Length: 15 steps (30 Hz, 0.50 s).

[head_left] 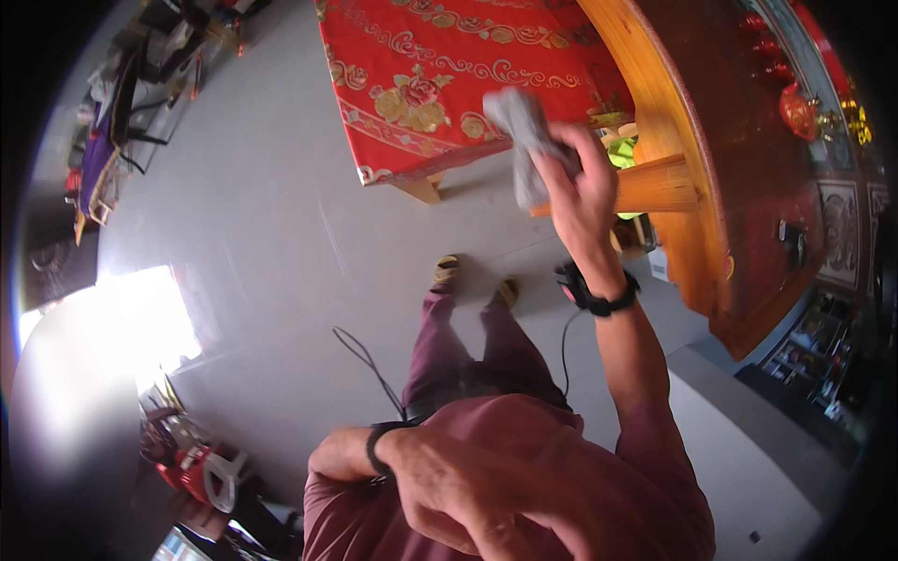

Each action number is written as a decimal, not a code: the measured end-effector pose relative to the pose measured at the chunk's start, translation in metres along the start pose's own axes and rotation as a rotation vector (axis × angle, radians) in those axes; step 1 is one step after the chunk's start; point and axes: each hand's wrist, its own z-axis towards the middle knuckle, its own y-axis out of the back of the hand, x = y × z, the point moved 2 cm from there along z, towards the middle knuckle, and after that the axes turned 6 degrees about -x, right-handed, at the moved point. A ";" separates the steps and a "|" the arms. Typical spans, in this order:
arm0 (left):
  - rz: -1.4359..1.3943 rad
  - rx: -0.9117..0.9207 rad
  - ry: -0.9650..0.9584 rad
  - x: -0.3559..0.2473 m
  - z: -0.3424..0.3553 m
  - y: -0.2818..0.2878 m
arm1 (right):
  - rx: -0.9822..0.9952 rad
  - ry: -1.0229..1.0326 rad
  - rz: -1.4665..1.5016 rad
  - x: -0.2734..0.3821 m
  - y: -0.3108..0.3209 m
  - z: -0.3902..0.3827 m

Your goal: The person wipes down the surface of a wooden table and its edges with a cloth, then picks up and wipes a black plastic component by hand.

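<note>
Up high, the grey cloth (524, 140) is bunched in the right hand (582, 192), fingers closed tight around it, in front of the curved wooden table (655, 103). Left hand (449, 486) rests loosely curled, empty, against the maroon shirt (599, 505); red patterned tablecloth (440, 75) behind.

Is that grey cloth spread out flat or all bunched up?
Bunched up: the grey cloth is crumpled in the right hand.
</note>
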 end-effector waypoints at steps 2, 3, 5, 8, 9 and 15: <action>0.298 -0.041 0.175 -0.016 -0.005 0.036 | 0.045 0.184 -0.083 -0.018 -0.019 0.041; 0.454 -0.302 0.044 -0.019 -0.008 0.043 | 0.118 0.316 -0.161 -0.027 -0.031 0.051; 0.786 -0.902 -0.101 -0.024 -0.022 0.059 | 0.051 0.363 -0.180 -0.043 -0.037 0.047; 1.646 -1.250 -0.034 -0.047 -0.072 0.134 | 0.049 0.351 -0.227 -0.051 -0.011 0.021; 1.808 -1.315 0.002 -0.055 -0.086 0.155 | 0.065 0.338 -0.233 -0.061 -0.002 0.001; 2.602 -0.886 -0.074 -0.097 -0.095 0.263 | 0.827 -0.546 -0.478 -0.274 0.063 -0.232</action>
